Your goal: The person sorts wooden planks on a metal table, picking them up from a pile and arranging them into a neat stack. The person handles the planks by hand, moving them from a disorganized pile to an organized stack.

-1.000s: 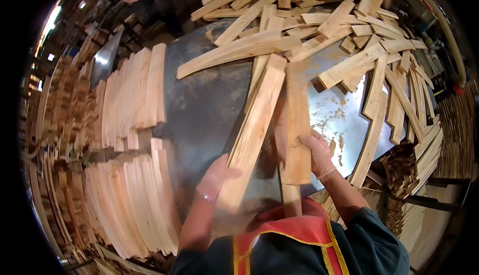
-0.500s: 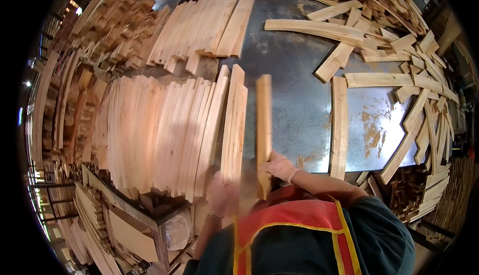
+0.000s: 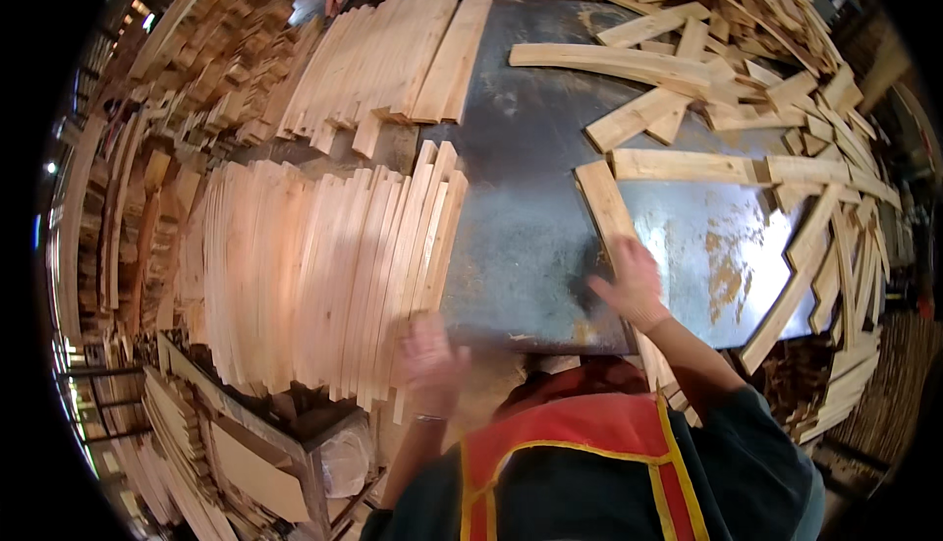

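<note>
Now your right hand [image 3: 629, 281] has swung from the upright plank to a flat wooden slat [image 3: 611, 217] on the metal table [image 3: 521, 227], fingers spread on it. Your left hand [image 3: 430, 364], blurred so its fingers can't be read, sits by the stacked slats [image 3: 334, 266], the earlier plank apparently added there.

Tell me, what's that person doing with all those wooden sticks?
A person in an orange vest is handling wooden slats at a metal table. Their right hand rests on one slat lying on the table. Their blurred left hand is by the near end of a neat stack of slats. A loose heap of slats lies to the right.
</note>
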Demonstrator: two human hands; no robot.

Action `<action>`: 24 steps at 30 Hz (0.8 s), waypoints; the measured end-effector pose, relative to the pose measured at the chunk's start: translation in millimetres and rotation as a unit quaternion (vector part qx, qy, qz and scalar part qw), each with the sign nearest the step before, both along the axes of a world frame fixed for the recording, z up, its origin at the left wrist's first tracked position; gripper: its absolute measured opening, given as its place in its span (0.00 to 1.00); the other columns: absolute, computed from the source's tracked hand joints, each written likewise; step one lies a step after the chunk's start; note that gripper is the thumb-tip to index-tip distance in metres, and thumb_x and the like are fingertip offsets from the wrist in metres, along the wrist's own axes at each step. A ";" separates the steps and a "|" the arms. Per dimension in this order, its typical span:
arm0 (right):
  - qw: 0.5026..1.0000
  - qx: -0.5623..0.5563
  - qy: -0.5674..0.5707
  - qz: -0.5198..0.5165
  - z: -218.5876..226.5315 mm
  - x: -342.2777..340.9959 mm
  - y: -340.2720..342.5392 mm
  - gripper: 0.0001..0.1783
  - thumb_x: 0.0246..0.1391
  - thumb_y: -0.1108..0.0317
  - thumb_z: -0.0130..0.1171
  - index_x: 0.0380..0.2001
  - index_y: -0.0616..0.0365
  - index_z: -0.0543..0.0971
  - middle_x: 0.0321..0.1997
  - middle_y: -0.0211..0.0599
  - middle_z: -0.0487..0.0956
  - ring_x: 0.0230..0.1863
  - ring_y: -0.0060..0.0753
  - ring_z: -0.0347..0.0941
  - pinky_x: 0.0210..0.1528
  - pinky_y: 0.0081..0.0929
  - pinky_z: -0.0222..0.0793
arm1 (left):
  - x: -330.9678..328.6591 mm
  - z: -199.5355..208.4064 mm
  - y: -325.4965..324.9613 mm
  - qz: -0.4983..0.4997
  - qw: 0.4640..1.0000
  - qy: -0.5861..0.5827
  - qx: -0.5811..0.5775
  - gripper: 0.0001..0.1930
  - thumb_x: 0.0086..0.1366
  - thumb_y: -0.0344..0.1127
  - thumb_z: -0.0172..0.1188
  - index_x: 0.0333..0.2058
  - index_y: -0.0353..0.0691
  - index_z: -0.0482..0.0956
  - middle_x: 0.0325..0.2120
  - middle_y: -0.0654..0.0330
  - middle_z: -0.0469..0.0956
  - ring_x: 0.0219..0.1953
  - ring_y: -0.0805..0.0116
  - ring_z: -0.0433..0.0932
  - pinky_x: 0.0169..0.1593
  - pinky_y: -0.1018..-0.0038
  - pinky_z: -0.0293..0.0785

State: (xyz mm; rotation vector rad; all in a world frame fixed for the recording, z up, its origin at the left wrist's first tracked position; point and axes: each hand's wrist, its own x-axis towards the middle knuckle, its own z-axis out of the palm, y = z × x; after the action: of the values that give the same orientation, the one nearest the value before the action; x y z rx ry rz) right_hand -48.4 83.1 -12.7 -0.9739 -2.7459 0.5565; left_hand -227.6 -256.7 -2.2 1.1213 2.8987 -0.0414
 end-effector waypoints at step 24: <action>0.959 0.109 -0.260 0.033 42.5 -179.3 439.5 0.59 0.42 0.51 0.74 0.77 0.50 0.60 0.68 0.57 0.75 0.67 0.59 0.74 0.68 0.50 0.70 | 5.2 -64.5 264.3 0.062 0.990 -0.095 0.081 0.49 0.55 0.49 0.73 0.73 0.44 0.63 0.71 0.51 0.63 0.70 0.47 0.66 0.68 0.48 0.65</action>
State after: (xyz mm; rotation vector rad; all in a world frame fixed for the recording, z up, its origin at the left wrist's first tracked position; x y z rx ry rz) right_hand -227.7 522.6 29.7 -1.1035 -3.2111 -0.0137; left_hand -222.4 7.6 -66.7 0.9040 2.8330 0.2913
